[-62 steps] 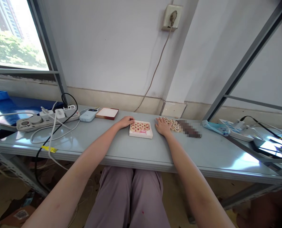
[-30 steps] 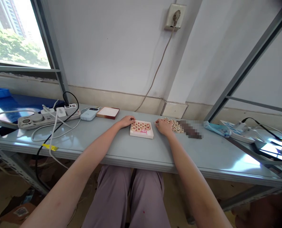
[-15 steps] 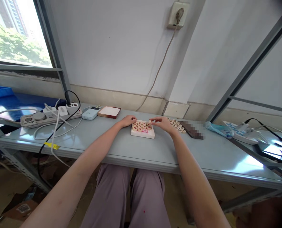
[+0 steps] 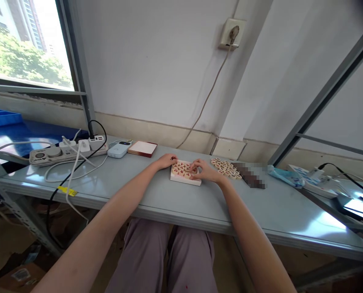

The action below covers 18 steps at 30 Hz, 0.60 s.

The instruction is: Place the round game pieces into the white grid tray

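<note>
A small white box (image 4: 181, 178) filled with round wooden game pieces (image 4: 180, 169) with red marks sits on the grey table (image 4: 175, 199). My left hand (image 4: 167, 160) rests against the box's far left corner, fingers curled. My right hand (image 4: 204, 171) lies over the box's right side, fingertips pinched on a piece there. A loose heap of similar wooden pieces (image 4: 226, 167) lies just right of my right hand.
A red-edged box lid (image 4: 142, 148), a pale blue device (image 4: 119, 149) and a power strip (image 4: 62, 150) with white and black cables lie to the left. A dark blurred object (image 4: 250, 175), a blue packet (image 4: 283, 176) and more cables sit to the right.
My right hand has moved left from the loose heap of pieces onto the right side of the box. My left hand has stayed at the box's corner. The camera has shifted slightly.
</note>
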Each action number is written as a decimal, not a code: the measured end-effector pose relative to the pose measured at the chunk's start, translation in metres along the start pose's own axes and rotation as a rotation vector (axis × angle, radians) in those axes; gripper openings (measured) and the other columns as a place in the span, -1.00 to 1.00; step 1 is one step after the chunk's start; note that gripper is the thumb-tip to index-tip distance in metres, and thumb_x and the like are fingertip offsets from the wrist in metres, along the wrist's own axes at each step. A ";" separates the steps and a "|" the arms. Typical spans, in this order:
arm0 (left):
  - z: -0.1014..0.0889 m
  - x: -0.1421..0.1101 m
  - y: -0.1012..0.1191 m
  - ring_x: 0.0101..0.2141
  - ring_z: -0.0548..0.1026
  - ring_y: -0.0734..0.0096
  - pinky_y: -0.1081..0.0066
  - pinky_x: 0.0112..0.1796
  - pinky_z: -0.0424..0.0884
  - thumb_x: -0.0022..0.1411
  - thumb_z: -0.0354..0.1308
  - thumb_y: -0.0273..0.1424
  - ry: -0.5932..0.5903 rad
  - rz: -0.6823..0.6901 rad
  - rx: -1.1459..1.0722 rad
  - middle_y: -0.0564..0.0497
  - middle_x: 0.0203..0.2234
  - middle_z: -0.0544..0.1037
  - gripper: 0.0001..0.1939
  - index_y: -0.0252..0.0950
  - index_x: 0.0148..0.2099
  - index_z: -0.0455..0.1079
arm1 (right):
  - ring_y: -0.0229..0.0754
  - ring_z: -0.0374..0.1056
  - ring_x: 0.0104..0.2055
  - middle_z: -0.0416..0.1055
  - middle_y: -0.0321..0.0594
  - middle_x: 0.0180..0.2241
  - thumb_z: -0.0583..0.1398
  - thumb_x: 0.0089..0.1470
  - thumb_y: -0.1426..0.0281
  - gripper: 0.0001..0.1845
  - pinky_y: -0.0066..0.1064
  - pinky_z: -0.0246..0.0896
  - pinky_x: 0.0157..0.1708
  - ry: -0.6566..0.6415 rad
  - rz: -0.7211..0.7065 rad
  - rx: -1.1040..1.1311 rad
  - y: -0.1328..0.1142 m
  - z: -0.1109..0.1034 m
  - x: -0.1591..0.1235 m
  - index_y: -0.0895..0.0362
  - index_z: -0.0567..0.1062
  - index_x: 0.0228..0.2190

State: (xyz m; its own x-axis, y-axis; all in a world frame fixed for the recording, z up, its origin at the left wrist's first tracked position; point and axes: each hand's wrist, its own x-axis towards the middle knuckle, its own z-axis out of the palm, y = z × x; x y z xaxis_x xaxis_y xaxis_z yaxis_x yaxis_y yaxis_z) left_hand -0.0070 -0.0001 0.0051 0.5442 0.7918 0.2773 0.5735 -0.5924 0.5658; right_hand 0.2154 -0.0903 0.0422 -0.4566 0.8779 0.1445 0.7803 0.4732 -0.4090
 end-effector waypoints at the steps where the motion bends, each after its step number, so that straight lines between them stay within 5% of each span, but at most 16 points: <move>1: 0.000 0.001 -0.001 -0.21 0.43 0.30 0.40 -0.20 0.30 0.11 -0.03 -0.30 0.001 0.005 0.003 -0.05 -0.21 0.52 -0.69 -0.33 -0.18 0.43 | -0.13 0.15 -0.01 0.24 -0.23 -0.17 0.28 -0.18 0.23 -0.74 -0.30 0.05 0.00 -0.001 0.006 -0.005 -0.001 0.001 0.000 0.05 0.47 -0.38; 12: 0.002 0.002 -0.003 -0.19 0.42 0.30 0.40 -0.17 0.29 0.11 -0.03 -0.29 -0.014 -0.003 0.011 -0.04 -0.19 0.51 -0.68 -0.31 -0.17 0.42 | -0.15 0.18 -0.04 0.29 -0.23 -0.15 0.19 -0.08 0.27 -0.81 -0.34 0.08 -0.07 0.113 0.036 -0.024 -0.004 -0.005 -0.003 0.05 0.47 -0.35; 15: -0.003 -0.001 0.002 -0.16 0.41 0.27 0.38 -0.14 0.28 0.14 -0.07 -0.21 -0.059 -0.024 -0.006 -0.05 -0.17 0.50 -0.64 -0.30 -0.16 0.40 | -0.08 0.21 -0.05 0.34 -0.18 -0.16 0.16 -0.06 0.36 -0.81 -0.30 0.08 -0.11 0.310 0.295 -0.255 0.015 -0.016 -0.011 0.07 0.49 -0.33; 18: -0.009 -0.003 0.007 -0.10 0.37 0.23 0.35 -0.10 0.25 0.15 -0.16 -0.02 -0.173 -0.031 -0.025 -0.08 -0.09 0.45 -0.46 -0.30 -0.07 0.35 | -0.03 0.27 -0.10 0.41 -0.16 -0.21 0.18 -0.09 0.35 -0.76 -0.28 0.11 -0.19 0.369 0.618 -0.406 0.036 -0.032 -0.027 0.05 0.50 -0.29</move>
State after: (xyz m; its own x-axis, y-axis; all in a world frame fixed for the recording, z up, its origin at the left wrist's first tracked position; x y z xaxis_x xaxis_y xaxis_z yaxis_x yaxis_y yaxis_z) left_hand -0.0102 -0.0055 0.0153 0.6248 0.7710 0.1232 0.5772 -0.5623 0.5921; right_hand 0.2697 -0.0949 0.0523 0.2204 0.9227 0.3162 0.9706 -0.1755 -0.1645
